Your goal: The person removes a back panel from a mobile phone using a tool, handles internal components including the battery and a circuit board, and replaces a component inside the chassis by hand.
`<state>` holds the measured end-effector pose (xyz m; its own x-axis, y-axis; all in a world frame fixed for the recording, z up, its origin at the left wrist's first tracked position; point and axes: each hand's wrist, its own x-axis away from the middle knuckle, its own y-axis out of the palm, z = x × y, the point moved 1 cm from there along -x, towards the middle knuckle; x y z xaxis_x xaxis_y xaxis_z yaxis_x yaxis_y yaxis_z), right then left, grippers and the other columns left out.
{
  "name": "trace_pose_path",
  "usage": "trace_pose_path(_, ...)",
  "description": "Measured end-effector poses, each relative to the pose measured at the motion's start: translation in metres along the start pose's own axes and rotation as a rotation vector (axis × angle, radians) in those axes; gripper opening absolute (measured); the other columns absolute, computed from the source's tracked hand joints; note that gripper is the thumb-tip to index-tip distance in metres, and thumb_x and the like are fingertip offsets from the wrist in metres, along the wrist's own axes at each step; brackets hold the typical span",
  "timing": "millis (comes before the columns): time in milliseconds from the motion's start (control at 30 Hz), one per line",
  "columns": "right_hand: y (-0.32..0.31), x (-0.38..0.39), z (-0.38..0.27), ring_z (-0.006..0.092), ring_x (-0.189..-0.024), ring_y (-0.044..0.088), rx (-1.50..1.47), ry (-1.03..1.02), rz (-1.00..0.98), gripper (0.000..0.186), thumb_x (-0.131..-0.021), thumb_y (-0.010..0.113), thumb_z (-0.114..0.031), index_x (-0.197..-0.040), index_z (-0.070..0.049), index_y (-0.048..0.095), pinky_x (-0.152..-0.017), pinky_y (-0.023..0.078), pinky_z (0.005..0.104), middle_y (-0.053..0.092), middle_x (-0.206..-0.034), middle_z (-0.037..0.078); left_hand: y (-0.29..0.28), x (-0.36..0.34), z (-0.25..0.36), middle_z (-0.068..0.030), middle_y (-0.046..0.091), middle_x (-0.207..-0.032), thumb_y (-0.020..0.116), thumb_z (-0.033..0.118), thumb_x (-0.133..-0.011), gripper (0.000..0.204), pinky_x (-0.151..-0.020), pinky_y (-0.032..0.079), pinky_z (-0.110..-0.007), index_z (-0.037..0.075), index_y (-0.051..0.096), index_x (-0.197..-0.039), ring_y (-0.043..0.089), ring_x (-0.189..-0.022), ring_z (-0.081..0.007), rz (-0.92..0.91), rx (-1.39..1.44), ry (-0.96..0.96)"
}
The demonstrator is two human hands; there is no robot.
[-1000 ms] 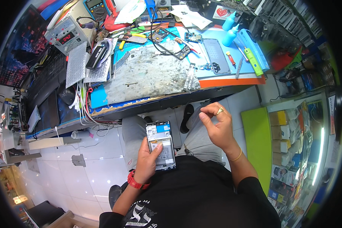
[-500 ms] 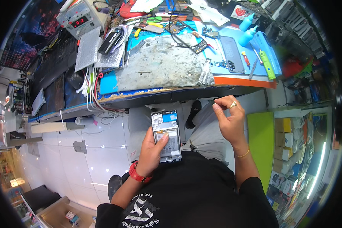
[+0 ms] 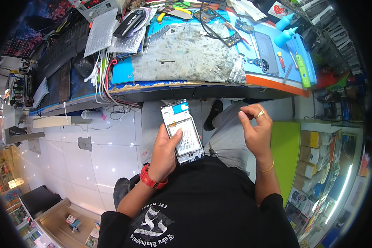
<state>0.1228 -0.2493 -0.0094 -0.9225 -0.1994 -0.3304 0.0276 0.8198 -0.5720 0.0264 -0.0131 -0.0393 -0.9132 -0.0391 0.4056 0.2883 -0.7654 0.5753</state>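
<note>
Above my lap, my left hand grips an opened smartphone, its thumb lying across the battery and its fingers underneath. With the back cover off, the phone shows a pale battery, a light-coloured frame and a blue patch near its top end. It is tilted slightly, top end toward the bench. Over my right thigh, apart from the phone, my right hand is raised with thumb and forefinger curled together. Whether something small sits between those fingertips is too small to make out. A ring and a thin bracelet are on that hand and wrist.
Ahead stands a workbench with a worn grey mat. On its right lie a phone back cover, a red screwdriver, a green tool and blue bottles. Bubble-wrap pouches and hanging cables are at left.
The view has shifted, so the bench sits further up and right. The phone in my left hand has tilted and its battery shows more brightly. My right hand keeps its curled pose.
</note>
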Motion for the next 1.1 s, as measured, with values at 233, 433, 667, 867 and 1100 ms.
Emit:
trace_pose_path(233, -0.003, 0.000, 0.000, 0.0245, -0.078, 0.066, 0.000, -0.024, 0.006, 0.006, -0.087, 0.071, -0.001, -0.092, 0.002, 0.069, -0.071, 0.052, 0.0324, 0.068, -0.087, 0.012, -0.003, -0.002, 0.000, -0.0221, 0.062, -0.123, 0.043, 0.006, -0.105, 0.033, -0.089, 0.062, -0.047, -0.002, 0.039, -0.137, 0.070, -0.107, -0.0373, 0.006, 0.007, 0.001)
trace_pose_path(433, -0.005, 0.001, 0.000, 0.0256, -0.077, 0.065, -0.011, -0.005, 0.021, 0.006, -0.086, 0.072, -0.001, -0.092, 0.002, 0.069, -0.071, 0.052, 0.0338, 0.067, -0.086, 0.012, -0.005, 0.001, 0.004, -0.0211, 0.063, -0.122, 0.045, 0.006, -0.104, 0.034, -0.090, 0.061, -0.047, 0.000, 0.039, -0.137, 0.071, -0.106, -0.0354, -0.028, 0.016, 0.014)
trace_pose_path(667, -0.006, -0.012, -0.002, 0.0244, -0.075, 0.064, -0.017, -0.036, 0.062, 0.007, -0.086, 0.072, -0.001, -0.091, 0.002, 0.069, -0.070, 0.052, 0.0338, 0.066, -0.086, 0.012, -0.008, 0.002, 0.008, -0.0205, 0.064, -0.119, 0.048, 0.006, -0.103, 0.033, -0.089, 0.061, -0.046, 0.000, 0.040, -0.135, 0.071, -0.105, -0.0338, -0.033, -0.050, 0.021)
trace_pose_path(867, -0.006, -0.017, -0.007, 0.0260, -0.076, 0.064, -0.027, -0.055, 0.074, 0.008, -0.086, 0.073, -0.001, -0.092, 0.001, 0.069, -0.070, 0.051, 0.0350, 0.067, -0.085, 0.013, -0.015, 0.004, 0.007, -0.0165, 0.064, -0.120, 0.051, 0.007, -0.104, 0.033, -0.087, 0.062, -0.042, 0.000, 0.041, -0.135, 0.072, -0.102, -0.0294, -0.052, -0.071, 0.017)
trace_pose_path(1100, -0.009, -0.042, -0.016, 0.0288, -0.077, 0.064, -0.003, -0.127, 0.104, 0.009, -0.085, 0.073, -0.002, -0.093, 0.001, 0.068, -0.072, 0.051, 0.0368, 0.067, -0.084, 0.014, -0.019, 0.004, 0.003, -0.0141, 0.064, -0.121, 0.052, 0.009, -0.104, 0.034, -0.087, 0.061, -0.041, 0.001, 0.042, -0.136, 0.072, -0.102, -0.0272, -0.061, -0.077, 0.050)
